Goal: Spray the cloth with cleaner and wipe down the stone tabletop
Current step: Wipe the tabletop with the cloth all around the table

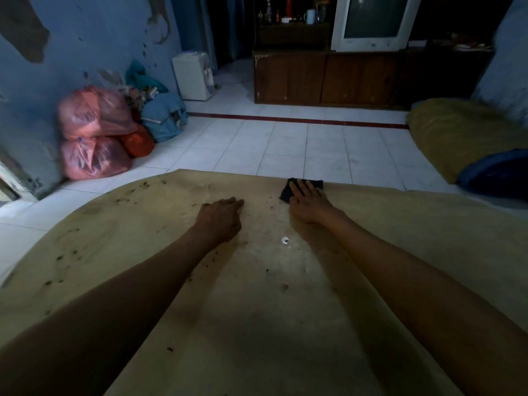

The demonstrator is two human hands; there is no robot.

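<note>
Two hands are on the stone tabletop [257,310]. My right hand [307,202] lies flat with straight fingers pressing the dark cloth [287,192] at the far edge, about one o'clock. My left hand [221,218] rests at eleven o'clock, fingers loosely curled, holding nothing. I judge wiping is under way: dark crumbs [68,252] remain around nine to ten o'clock. No cleaner bottle shows.

Both forearms bare, no sleeves; left hand [221,217], right hand [307,201] ungloved.
</note>
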